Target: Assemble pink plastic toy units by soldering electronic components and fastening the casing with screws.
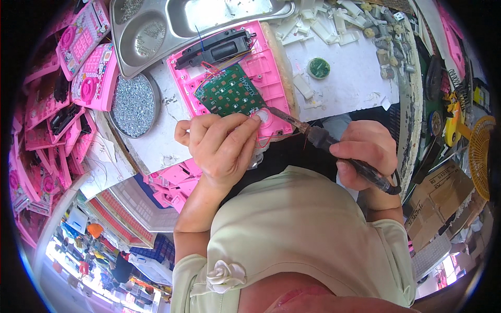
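My right hand (368, 154) is wrapped round the dark handle of a soldering iron (319, 137). The iron's tip reaches left to the lower right corner of a green circuit board (227, 94). Thumb and forefinger of my left hand (222, 143) are pinched at that corner; whatever they hold is too small or hidden to make out. Beneath the board lies an open pink plastic casing (272, 83). A black oblong part (222, 49) sits across the casing's far end, with thin coloured wires running to the board. Beside my left fingertips is a round whitish part (264, 118) in the casing.
Left of the casing stand a round tin of screws (134, 107) and a metal compartment tray (156, 8). Pink casings (49, 130) are piled at far left. White plastic parts (334, 26) and a green round container (318, 68) lie to the right, before a yellow fan (480, 156).
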`<control>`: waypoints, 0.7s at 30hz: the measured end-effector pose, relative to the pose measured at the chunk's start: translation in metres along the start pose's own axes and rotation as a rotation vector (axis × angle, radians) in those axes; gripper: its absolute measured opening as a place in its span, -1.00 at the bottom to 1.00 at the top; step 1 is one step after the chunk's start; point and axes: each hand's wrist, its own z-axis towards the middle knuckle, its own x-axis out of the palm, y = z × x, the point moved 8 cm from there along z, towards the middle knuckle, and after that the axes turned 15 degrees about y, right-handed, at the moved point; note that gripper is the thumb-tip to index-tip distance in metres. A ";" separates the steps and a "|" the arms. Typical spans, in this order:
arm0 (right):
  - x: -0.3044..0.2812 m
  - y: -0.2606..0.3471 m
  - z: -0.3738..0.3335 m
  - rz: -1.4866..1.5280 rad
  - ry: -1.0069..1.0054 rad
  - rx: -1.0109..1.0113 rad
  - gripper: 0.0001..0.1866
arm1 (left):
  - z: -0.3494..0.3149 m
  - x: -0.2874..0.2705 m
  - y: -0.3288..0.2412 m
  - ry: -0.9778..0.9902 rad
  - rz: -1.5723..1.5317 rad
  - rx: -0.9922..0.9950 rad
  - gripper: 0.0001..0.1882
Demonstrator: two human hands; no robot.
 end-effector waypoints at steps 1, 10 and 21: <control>0.000 0.000 0.000 0.003 0.001 -0.002 -0.75 | 0.000 0.000 0.000 -0.001 0.002 -0.001 -0.71; 0.001 0.000 0.002 0.024 -0.017 -0.008 -0.75 | 0.000 0.001 0.001 -0.012 -0.009 -0.006 -0.71; 0.000 0.000 0.004 0.018 -0.007 -0.010 -0.73 | 0.001 -0.001 -0.001 0.002 -0.028 -0.004 -0.69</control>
